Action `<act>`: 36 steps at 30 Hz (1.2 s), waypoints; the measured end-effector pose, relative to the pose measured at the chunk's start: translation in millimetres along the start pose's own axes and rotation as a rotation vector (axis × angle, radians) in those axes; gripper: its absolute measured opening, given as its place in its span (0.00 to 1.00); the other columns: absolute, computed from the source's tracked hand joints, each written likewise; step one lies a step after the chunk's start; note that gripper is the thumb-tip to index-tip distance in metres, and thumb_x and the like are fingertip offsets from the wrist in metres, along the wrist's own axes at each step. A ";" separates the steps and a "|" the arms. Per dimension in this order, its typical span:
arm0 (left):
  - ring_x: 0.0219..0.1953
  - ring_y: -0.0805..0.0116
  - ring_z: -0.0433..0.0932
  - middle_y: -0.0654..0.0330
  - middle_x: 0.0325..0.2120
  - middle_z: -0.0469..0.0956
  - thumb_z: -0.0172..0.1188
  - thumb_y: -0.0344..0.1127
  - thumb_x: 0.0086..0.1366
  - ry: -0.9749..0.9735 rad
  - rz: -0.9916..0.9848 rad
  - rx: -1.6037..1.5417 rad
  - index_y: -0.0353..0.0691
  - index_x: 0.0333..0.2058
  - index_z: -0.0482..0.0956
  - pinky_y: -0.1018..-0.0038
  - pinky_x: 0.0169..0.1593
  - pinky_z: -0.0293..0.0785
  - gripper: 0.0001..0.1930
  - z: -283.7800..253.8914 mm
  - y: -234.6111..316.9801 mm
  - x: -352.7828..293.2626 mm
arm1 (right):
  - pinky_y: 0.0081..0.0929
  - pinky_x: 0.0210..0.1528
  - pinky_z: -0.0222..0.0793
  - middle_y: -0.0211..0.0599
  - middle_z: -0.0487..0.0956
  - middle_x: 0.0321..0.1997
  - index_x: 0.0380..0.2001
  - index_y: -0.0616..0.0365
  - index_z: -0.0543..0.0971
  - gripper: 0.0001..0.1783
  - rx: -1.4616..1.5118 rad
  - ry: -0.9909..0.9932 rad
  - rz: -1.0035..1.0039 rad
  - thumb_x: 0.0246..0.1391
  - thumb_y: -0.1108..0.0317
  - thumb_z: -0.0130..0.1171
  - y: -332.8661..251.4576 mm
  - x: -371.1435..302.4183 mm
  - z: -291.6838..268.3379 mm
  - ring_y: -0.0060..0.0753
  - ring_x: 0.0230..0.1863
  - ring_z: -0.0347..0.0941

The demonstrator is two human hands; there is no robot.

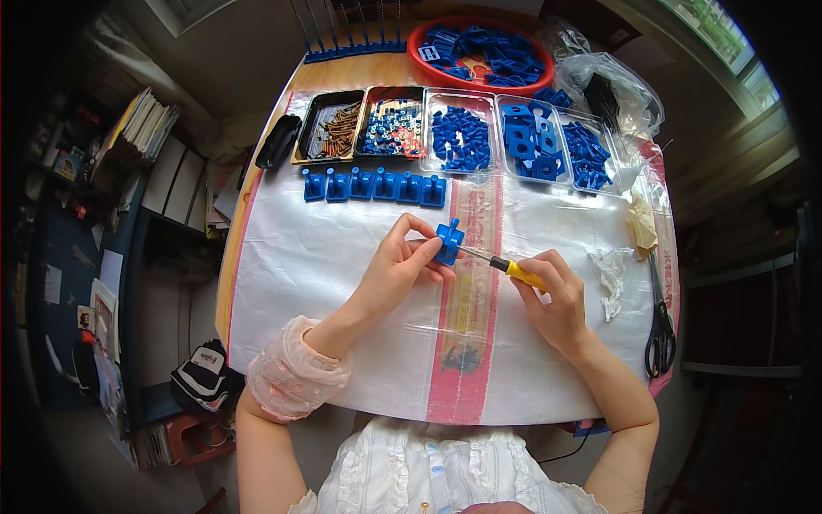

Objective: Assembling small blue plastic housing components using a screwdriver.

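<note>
Between the thumb and fingers of my left hand (pixel 400 267) is a blue plastic part (pixel 448 242) with a short peg on top, held above the middle of the table. My right hand (pixel 552 295) is closed round the yellow and black handle of a screwdriver (pixel 521 274). The screwdriver's thin shaft points left, and its tip meets the right side of the blue part. Whether the tip sits in a screw is too small to tell. Just beyond my hands, several similar blue parts (pixel 385 184) stand in a row.
Trays of screws (pixel 340 128), small nuts (pixel 392 124) and blue pieces (pixel 461 133) line the far side. Behind them stand a red basin (pixel 414 53) of blue parts and a blue rack (pixel 355 53) with upright rods. Scissors (pixel 659 338) and crumpled tissue (pixel 610 278) lie at right.
</note>
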State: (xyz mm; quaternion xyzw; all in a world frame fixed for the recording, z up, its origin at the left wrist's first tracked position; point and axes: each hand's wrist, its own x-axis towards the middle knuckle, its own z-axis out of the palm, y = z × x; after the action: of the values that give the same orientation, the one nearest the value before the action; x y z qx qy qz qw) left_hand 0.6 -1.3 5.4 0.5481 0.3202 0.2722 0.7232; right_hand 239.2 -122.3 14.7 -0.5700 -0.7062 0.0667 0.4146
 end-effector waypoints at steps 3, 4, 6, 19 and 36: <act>0.35 0.68 0.86 0.42 0.44 0.83 0.49 0.35 0.78 0.007 0.004 -0.012 0.41 0.46 0.64 0.79 0.39 0.82 0.06 0.6 0.4 0.9 | 0.32 0.31 0.74 0.39 0.79 0.34 0.40 0.61 0.78 0.13 -0.016 -0.023 -0.006 0.51 0.79 0.68 -3.2 1.7 -1.4 0.40 0.31 0.79; 0.35 0.68 0.86 0.42 0.44 0.83 0.49 0.35 0.78 0.006 0.005 -0.016 0.41 0.46 0.64 0.79 0.39 0.82 0.06 0.4 0.2 1.3 | 0.32 0.31 0.74 0.40 0.79 0.34 0.41 0.61 0.79 0.13 -0.025 -0.034 -0.010 0.51 0.79 0.67 -3.6 1.9 -1.5 0.40 0.31 0.79; 0.35 0.67 0.86 0.42 0.44 0.83 0.48 0.35 0.78 -0.004 0.006 -0.009 0.41 0.46 0.64 0.79 0.39 0.82 0.06 -1.5 -2.2 1.7 | 0.33 0.32 0.73 0.40 0.78 0.34 0.43 0.62 0.79 0.14 -0.057 -0.062 -0.006 0.52 0.78 0.66 -0.6 1.8 -4.3 0.39 0.31 0.77; 0.34 0.67 0.86 0.48 0.38 0.84 0.49 0.34 0.77 0.010 0.054 -0.030 0.38 0.44 0.64 0.79 0.37 0.83 0.06 -0.2 -4.8 2.6 | 0.29 0.27 0.71 0.34 0.79 0.30 0.39 0.58 0.81 0.15 -0.115 0.001 -0.098 0.46 0.76 0.73 -0.3 1.7 -1.5 0.33 0.28 0.76; 0.39 0.66 0.86 0.47 0.43 0.82 0.51 0.33 0.77 0.004 -0.002 -0.001 0.39 0.48 0.64 0.78 0.41 0.82 0.08 0.8 0.0 -0.2 | 0.33 0.27 0.72 0.37 0.77 0.33 0.42 0.59 0.79 0.16 -0.073 -0.037 -0.020 0.49 0.74 0.71 1.1 -0.9 0.2 0.38 0.28 0.78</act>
State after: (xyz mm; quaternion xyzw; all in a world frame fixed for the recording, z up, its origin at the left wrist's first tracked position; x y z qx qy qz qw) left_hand 1.1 -2.0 5.6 0.5467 0.3218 0.2729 0.7232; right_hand 239.9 -122.6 13.5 -0.5761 -0.7215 0.0471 0.3813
